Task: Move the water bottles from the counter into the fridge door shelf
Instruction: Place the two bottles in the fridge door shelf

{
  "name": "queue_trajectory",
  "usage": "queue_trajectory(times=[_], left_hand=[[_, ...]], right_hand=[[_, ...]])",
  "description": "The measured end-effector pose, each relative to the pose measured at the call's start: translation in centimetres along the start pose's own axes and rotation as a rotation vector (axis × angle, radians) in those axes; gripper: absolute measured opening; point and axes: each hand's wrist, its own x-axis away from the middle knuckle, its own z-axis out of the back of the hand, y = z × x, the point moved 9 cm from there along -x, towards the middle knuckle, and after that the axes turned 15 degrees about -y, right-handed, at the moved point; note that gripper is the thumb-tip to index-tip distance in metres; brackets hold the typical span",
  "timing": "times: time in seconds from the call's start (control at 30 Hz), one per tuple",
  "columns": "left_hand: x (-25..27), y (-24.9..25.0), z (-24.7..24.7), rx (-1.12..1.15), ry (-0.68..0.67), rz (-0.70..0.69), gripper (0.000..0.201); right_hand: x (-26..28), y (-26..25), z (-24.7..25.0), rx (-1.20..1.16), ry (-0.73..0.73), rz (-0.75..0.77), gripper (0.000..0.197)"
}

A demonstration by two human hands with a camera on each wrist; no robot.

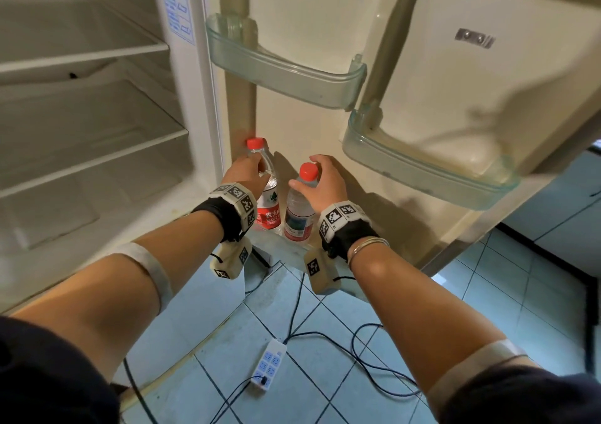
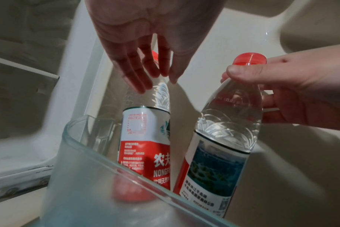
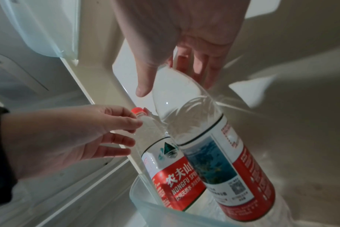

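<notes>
Two clear water bottles with red caps and red-white labels stand side by side in the lowest fridge door shelf (image 1: 292, 248) (image 2: 78, 169) (image 3: 145, 207). My left hand (image 1: 250, 173) (image 2: 151, 83) (image 3: 107, 130) reaches over the left bottle (image 1: 268, 196) (image 2: 145, 138) (image 3: 165, 169) with straight, spread fingers whose tips touch its neck and shoulder. My right hand (image 1: 325, 179) (image 2: 281, 92) (image 3: 175, 69) grips the right bottle (image 1: 299, 209) (image 2: 223, 138) (image 3: 213, 145) just below the cap, thumb in front and fingers behind. This bottle leans slightly.
Two empty clear door shelves (image 1: 286, 69) (image 1: 422, 170) hang above the bottles. White fridge shelves (image 1: 81, 98) lie to the left. Below, a power strip (image 1: 270, 363) and black cables lie on the blue tiled floor.
</notes>
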Motion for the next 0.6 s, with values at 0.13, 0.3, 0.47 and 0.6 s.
queue_trajectory(times=[0.13, 0.3, 0.47, 0.6], left_hand=[[0.7, 0.3, 0.1, 0.021, 0.011, -0.031, 0.017], [1.7, 0.8, -0.2, 0.059, -0.003, -0.037, 0.015], [4.0, 2.0, -0.7, 0.082, 0.011, -0.052, 0.016], [6.5, 3.8, -1.6, 0.077, 0.03, -0.057, 0.017]], right_hand=[[0.7, -0.4, 0.4, -0.011, 0.018, 0.008, 0.061], [2.0, -1.1, 1.0, 0.021, 0.072, 0.037, 0.048], [3.5, -0.8, 1.4, 0.028, 0.107, 0.066, 0.034], [5.2, -0.1, 2.1, -0.004, 0.115, 0.092, 0.031]])
